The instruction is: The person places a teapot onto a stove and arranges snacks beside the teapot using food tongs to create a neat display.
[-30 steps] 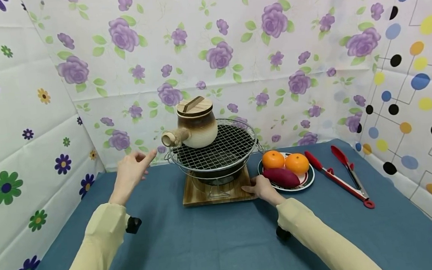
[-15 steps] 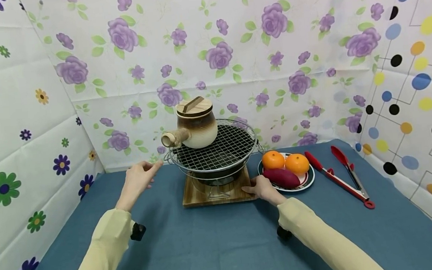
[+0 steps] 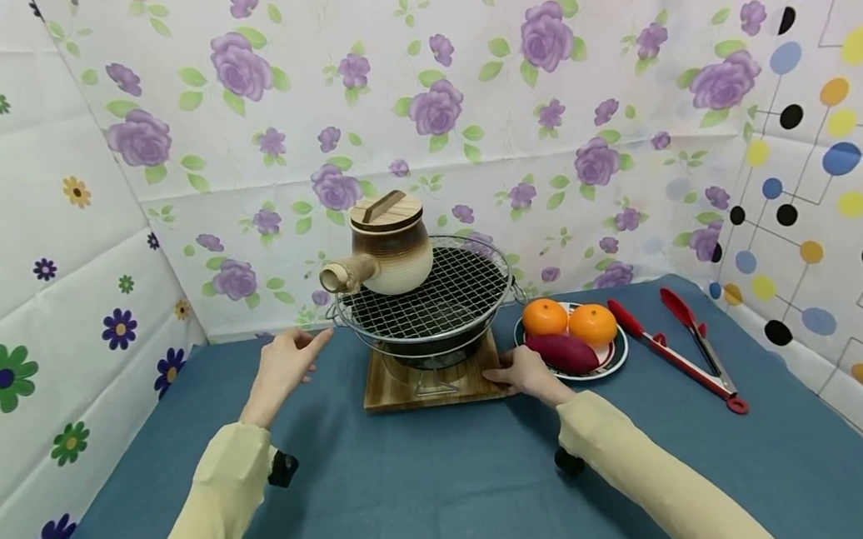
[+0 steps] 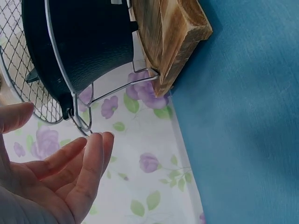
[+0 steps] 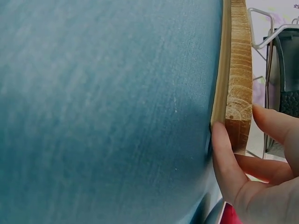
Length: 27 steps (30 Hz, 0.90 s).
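In the head view a round wire grill rack [image 3: 470, 288] tops a black stove [image 3: 438, 357] on a wooden board [image 3: 410, 392]. On the rack's left part stands a brown-and-cream clay pot [image 3: 401, 259] with a wooden lid [image 3: 387, 209] and rope-wrapped handle [image 3: 352, 272]. My left hand [image 3: 286, 370] is left of the stove; in the left wrist view its fingertips are right at the wire loop handle [image 4: 83, 122], with the thumb apart. My right hand [image 5: 261, 172] pinches the board's right front corner, thumb above and a finger at its underside.
Right of the board sits a plate [image 3: 618, 357] bearing two oranges [image 3: 593, 325] and a purple sweet potato [image 3: 563, 354]. Red-tipped tongs [image 3: 686, 364] lie farther right on the blue cloth [image 3: 432, 487]. Patterned curtains [image 3: 438, 152] enclose the back and sides.
My left hand has moved to the right and down, closer to the stove's left side. The right hand keeps its place at the board's corner.
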### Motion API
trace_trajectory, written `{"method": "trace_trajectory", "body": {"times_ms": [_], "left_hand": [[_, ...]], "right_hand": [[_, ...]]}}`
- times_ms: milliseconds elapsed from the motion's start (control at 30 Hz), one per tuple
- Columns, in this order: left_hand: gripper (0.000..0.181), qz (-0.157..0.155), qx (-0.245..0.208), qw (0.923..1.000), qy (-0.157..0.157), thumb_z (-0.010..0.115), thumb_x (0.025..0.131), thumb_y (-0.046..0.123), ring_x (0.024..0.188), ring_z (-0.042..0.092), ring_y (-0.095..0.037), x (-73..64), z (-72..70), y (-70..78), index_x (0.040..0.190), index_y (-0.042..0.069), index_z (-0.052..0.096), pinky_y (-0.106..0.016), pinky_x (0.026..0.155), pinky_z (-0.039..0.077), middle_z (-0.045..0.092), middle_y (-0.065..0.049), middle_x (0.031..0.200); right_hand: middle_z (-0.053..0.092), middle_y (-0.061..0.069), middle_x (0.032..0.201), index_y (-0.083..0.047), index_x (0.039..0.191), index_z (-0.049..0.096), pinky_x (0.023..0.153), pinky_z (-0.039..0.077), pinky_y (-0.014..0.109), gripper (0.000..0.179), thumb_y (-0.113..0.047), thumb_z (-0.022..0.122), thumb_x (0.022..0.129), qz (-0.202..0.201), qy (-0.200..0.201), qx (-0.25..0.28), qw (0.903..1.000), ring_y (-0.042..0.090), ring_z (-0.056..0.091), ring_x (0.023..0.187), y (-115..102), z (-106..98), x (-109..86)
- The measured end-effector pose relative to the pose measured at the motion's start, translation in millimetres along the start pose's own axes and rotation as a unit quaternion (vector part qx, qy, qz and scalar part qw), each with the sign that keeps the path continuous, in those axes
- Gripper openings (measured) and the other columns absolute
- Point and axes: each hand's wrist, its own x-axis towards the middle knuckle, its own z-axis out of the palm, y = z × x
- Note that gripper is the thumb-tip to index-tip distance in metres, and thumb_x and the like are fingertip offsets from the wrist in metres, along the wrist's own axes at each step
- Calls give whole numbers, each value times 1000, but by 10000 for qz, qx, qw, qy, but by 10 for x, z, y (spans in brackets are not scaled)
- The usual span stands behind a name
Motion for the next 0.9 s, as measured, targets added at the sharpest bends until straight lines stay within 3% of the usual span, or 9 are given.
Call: {"method": "trace_trajectory", "body": {"times_ms": [167, 367, 600, 900], "left_hand": [[69, -42, 76, 9996, -264, 48, 85, 59, 64, 60, -25, -23, 23, 29, 107, -6, 54, -34, 55, 49, 59, -16, 84], [61, -125, 192, 9977, -644, 52, 88, 48, 65, 60, -25, 20, 79, -47, 111, -9, 51, -33, 55, 49, 58, -18, 89], [53, 0, 150, 9974, -709, 55, 89, 42, 67, 60, -23, 24, 166, -109, 109, -7, 52, -32, 55, 49, 57, -18, 93], [55, 86, 77, 9967, -808, 54, 88, 44, 68, 59, -23, 37, 259, -121, 108, -7, 52, -37, 60, 49, 58, -15, 92]], "right_hand": [[62, 17, 93, 9, 111, 57, 58, 51, 32, 43, -19, 71, 81, -34, 57, 100, 9999, 21, 63, 56, -29, -40, -38], [62, 13, 88, 8, 111, 57, 58, 51, 32, 40, -18, 68, 83, -131, 0, 186, 9997, 22, 63, 58, -51, -106, -78], [61, 12, 80, 7, 112, 57, 60, 51, 33, 40, -20, 67, 84, -297, 28, 222, 9993, 26, 63, 61, -101, -181, -140], [60, 15, 98, 7, 115, 55, 61, 51, 34, 43, -22, 67, 84, -363, -33, 295, 9989, 27, 63, 67, -165, -281, -192]]}}
